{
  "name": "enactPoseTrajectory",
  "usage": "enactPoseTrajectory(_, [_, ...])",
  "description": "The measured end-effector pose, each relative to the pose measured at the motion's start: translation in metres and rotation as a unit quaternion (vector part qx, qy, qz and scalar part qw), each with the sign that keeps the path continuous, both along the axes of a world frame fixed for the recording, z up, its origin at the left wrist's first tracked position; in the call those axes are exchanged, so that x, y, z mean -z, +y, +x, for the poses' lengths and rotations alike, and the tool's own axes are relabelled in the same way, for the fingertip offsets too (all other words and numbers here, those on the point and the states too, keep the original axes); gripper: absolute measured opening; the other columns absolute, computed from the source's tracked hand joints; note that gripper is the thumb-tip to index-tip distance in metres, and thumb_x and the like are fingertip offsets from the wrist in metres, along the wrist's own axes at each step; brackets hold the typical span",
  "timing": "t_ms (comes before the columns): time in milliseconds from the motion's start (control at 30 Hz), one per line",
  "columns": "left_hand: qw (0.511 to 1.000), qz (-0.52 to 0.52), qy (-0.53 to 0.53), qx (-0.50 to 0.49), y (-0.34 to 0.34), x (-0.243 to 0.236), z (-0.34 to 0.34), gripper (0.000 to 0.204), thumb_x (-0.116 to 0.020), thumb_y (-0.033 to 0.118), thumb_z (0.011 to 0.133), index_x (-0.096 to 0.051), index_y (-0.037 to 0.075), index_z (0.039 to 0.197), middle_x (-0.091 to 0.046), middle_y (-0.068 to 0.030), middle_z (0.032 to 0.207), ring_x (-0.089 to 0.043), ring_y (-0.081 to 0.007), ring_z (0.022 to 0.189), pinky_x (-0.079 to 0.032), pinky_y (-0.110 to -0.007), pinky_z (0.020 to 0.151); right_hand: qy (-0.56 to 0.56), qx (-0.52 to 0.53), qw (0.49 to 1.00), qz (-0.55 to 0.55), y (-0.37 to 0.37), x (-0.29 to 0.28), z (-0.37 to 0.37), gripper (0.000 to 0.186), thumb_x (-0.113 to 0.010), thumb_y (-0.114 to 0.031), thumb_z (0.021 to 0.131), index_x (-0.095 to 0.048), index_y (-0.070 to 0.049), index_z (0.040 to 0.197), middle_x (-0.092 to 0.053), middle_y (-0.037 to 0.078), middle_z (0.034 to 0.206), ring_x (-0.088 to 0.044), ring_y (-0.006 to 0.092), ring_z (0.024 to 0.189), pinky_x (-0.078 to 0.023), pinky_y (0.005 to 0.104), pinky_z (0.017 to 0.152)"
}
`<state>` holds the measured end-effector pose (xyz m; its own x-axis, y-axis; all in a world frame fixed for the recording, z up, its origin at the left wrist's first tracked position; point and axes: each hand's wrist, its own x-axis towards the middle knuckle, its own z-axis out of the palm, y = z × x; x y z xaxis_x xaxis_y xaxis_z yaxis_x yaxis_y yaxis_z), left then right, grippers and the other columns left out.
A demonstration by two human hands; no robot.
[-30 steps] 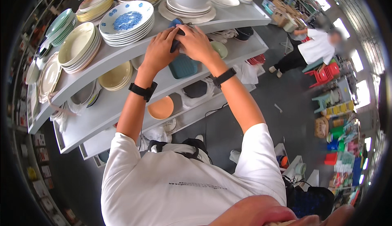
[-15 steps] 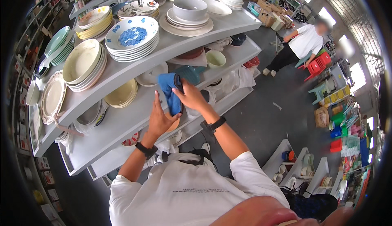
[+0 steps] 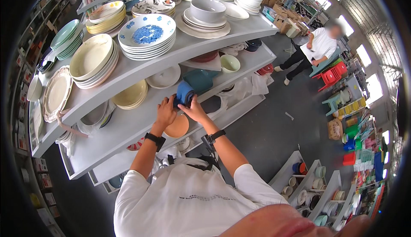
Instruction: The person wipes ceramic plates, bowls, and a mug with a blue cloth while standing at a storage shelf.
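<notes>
A folded blue cloth [image 3: 185, 92] with a dark edge is bunched up in front of me, at the edge of the shelf unit. My right hand [image 3: 195, 110] grips its lower end, thumb pointing left. My left hand [image 3: 166, 111] has its fingers bent against the cloth's left side, pinching it there. Just below my hands lies a round orange plate [image 3: 176, 127]. Behind the cloth, on the middle shelf, are a teal dish with a handle [image 3: 198, 80] and a white plate [image 3: 165, 76]. Cream-yellow plates [image 3: 130, 95] are stacked left of my hands.
The grey top shelf [image 3: 188, 48] overhangs the middle one and carries stacked plates, including blue-flowered white plates [image 3: 147, 35] and a grey bowl [image 3: 208, 10]. A light green bowl [image 3: 230, 63] sits further right. A person in white [image 3: 321, 44] stands near red stools [image 3: 332, 76].
The cloth has gone from hanging long to a compact fold. My left hand has moved up onto it, uncovering more of the orange plate. The other person has shifted stance and holds something white.
</notes>
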<state>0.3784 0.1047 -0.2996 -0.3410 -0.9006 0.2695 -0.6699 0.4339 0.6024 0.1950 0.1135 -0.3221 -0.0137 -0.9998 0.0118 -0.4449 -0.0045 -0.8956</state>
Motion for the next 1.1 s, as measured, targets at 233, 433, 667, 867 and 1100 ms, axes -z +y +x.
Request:
enactPoseTrajectory(233, [0.99,0.062,-0.118,-0.047,0.003,0.043,0.035,0.053,-0.059,0.017,0.08,-0.055,0.007,0.132,-0.059,-0.0193,0.114,-0.059,-0.0388,0.108,-0.045,-0.053,0.089,0.207,-0.038,0.966,-0.153,0.016,0.012,0.017,0.071,-0.079,-0.016,0.073,-0.042,-0.001,0.131,-0.055,0.021,0.118,-0.055,0.0436,0.111,-0.048,0.0486,0.092])
enactPoseTrajectory(433, [0.973,0.059,-0.221,-0.028,0.002,0.034,0.013,0.026,-0.06,0.019,0.079,-0.072,0.006,0.098,-0.059,-0.0184,0.117,-0.056,-0.0365,0.112,-0.043,-0.049,0.091,0.364,-0.017,0.909,-0.203,0.004,0.014,0.005,0.027,-0.065,-0.005,0.078,-0.061,-0.009,0.104,-0.056,0.013,0.105,-0.059,0.0365,0.098,-0.05,0.0498,0.08])
enactPoseTrajectory(667, [0.943,-0.16,-0.282,-0.073,0.017,0.037,0.031,0.014,-0.06,0.011,0.078,-0.073,0.01,0.081,-0.058,-0.0145,0.115,-0.052,-0.0323,0.108,-0.041,-0.043,0.088,0.483,-0.066,0.869,-0.08,-0.011,0.003,-0.001,0.041,-0.065,-0.02,0.081,-0.065,-0.006,0.119,-0.061,0.013,0.123,-0.051,0.0358,0.123,-0.037,0.0511,0.109])
enactPoseTrajectory(867, [0.969,-0.006,-0.24,-0.06,0.047,0.031,0.101,0.023,-0.06,0.007,0.078,-0.069,0.005,0.099,-0.059,-0.0158,0.117,-0.054,-0.0338,0.111,-0.045,-0.045,0.091,0.448,-0.101,0.887,-0.052,0.0,0.008,0.068,0.054,-0.055,-0.039,0.086,-0.063,0.002,0.121,-0.06,0.021,0.13,-0.042,0.0465,0.134,-0.029,0.0579,0.114])
enactPoseTrajectory(1100, [0.978,0.031,-0.197,-0.062,0.056,0.029,0.1,0.046,-0.066,0.024,0.079,-0.062,0.0,0.119,-0.06,-0.0185,0.117,-0.055,-0.0365,0.114,-0.044,-0.048,0.098,0.431,-0.11,0.894,-0.051,0.008,0.003,0.077,0.053,-0.056,-0.039,0.087,-0.062,0.004,0.118,-0.059,0.023,0.13,-0.042,0.0484,0.134,-0.025,0.0604,0.116])
